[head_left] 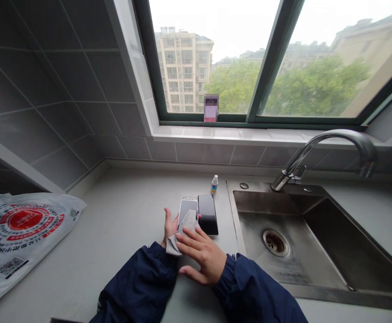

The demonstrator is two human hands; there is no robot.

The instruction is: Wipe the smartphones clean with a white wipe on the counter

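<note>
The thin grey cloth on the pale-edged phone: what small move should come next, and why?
Perhaps slide the thin grey cloth toward the far end of the flat, pale-edged phone: the right hand lies on the cloth, the left hand holds the phone, and the screen's far part is uncovered.

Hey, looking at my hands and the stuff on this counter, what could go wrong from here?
The pale-framed rectangular smartphone might slip: your left hand's thumb stands clear of it while your right hand lies over the grey fabric cloth on its screen. It could also knock the flat black rectangular object close beside it. A nudge to that object might tip the small white plastic bottle standing upright near its far end.
</note>
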